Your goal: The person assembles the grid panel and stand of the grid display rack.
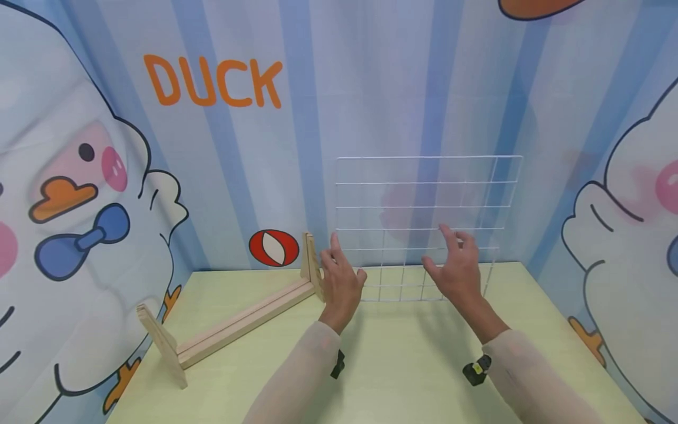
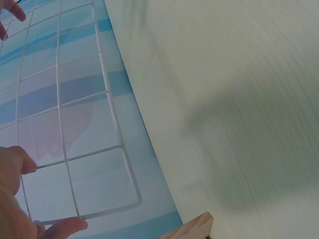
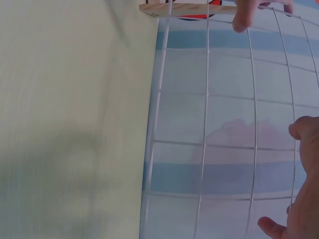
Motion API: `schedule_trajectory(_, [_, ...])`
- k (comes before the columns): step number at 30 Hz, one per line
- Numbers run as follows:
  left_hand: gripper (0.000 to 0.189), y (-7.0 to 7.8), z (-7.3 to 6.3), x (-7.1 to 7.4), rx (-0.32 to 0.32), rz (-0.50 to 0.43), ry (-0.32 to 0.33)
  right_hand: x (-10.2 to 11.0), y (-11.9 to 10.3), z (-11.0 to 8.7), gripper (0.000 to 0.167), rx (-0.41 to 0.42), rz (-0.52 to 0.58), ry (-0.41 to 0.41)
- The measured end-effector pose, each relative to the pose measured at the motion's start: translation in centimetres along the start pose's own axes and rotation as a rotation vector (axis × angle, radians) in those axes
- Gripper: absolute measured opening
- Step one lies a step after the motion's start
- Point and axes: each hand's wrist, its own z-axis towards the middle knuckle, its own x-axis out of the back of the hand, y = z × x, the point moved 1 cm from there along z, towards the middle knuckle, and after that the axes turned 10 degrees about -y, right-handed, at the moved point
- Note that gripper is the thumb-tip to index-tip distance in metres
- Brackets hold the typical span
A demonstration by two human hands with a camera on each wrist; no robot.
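A white wire grid panel (image 1: 429,156) stands upright in front of me, long side across, its lower edge over the tabletop in the head view. My left hand (image 1: 341,282) grips its left edge; in the left wrist view the thumb and a finger (image 2: 65,228) are at the edge wires near one corner. My right hand (image 1: 458,268) holds the panel right of its middle, with the index finger spread upward. The thumb (image 3: 301,128) meets a wire in the right wrist view. Left of the panel lies a pale wooden stand (image 1: 249,321), two end pieces joined by a long bar.
The light wood-grain table (image 1: 402,365) runs back to a blue striped cloth backdrop (image 1: 365,76) with printed cartoon ducks. One end piece of the stand (image 1: 312,268) rises close beside my left hand. Dark wrist devices (image 1: 477,370) sit at my sleeves.
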Motion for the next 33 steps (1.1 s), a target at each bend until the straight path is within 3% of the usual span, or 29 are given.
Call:
schedule_trajectory(7, [0.101,0.3,-0.3,-0.1,-0.009,-0.022,0.018,-0.8,-0.6,0.5,0.077,-0.094,0.032,-0.007])
schedule_trajectory(16, [0.1,0.4,-0.6,-0.5,-0.032,-0.009,-0.001,-1.7,-0.9,0.7,0.066,-0.205,0.098,0.061])
schedule_trajectory(27, [0.103,0.8,-1.0,-0.7,-0.007,-0.004,-0.035,-1.7,-0.8,0.7,0.068,-0.242,0.086,0.078])
schedule_trajectory(33, [0.1,0.8,-1.2,-0.2,-0.059,-0.023,-0.092,-1.6,-0.1,0.6,0.067,-0.239,0.119,0.119])
